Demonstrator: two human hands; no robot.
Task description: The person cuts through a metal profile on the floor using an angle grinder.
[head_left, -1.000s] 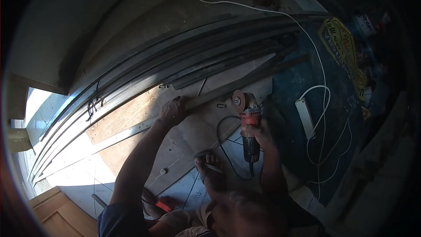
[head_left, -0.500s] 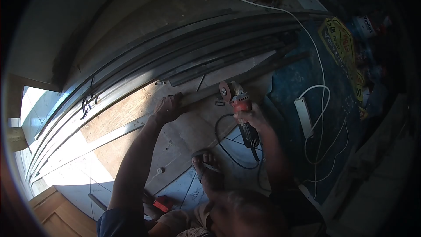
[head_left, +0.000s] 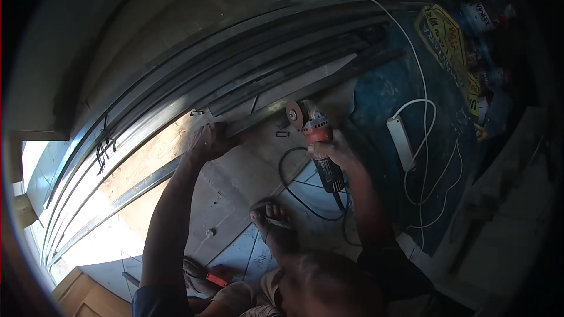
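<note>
My left hand (head_left: 210,141) is wrapped round a long metal bar (head_left: 261,115) that runs from the bright lower left up to the right. In my right hand (head_left: 335,151) is a red and black angle grinder (head_left: 320,141), gripped by its body. The grinder's disc (head_left: 294,115) stands upright close beside the bar, to the right of my left hand; whether they touch cannot be made out. A dark cord trails from the grinder's lower end.
More long metal bars (head_left: 194,70) lie beyond my hands. At the right are a white power strip (head_left: 400,142) with cables, a blue sheet (head_left: 376,105) and a yellow sign (head_left: 443,38). A red object (head_left: 219,276) lies near my feet.
The whole view has shifted slightly, so most things appear further left and up. The bar under my left hand looks turned, with a darker face showing. Both hands keep their holds.
</note>
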